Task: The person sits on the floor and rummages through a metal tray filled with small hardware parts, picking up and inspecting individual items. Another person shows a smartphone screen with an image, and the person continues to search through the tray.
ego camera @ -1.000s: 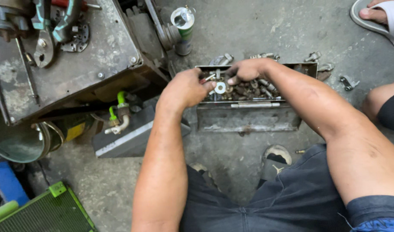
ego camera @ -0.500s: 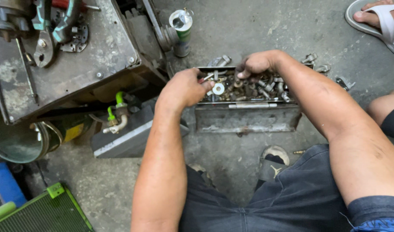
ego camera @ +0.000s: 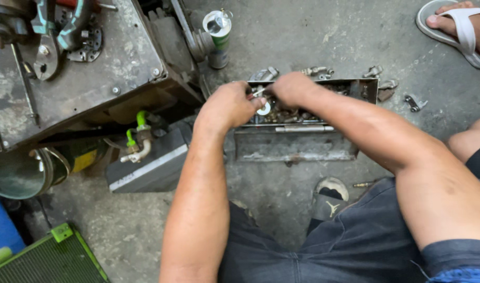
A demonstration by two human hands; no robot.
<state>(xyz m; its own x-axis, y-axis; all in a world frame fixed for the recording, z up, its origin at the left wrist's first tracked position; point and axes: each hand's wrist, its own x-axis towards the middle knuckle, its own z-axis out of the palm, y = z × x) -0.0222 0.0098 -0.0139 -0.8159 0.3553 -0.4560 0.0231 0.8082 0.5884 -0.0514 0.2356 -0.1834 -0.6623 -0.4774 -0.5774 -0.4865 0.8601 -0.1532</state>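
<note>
My left hand and right hand pinch a small metal fitting over the toolbox (greasy fingers); it could drop among the bolts

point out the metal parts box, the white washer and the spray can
metal parts box (ego camera: 295, 147), head view, on its rusty front wall
white washer (ego camera: 263, 109), head view, on the ring's rim, beside the left hand (ego camera: 230, 105)
spray can (ego camera: 217, 39), head view, on its side below the top
</note>
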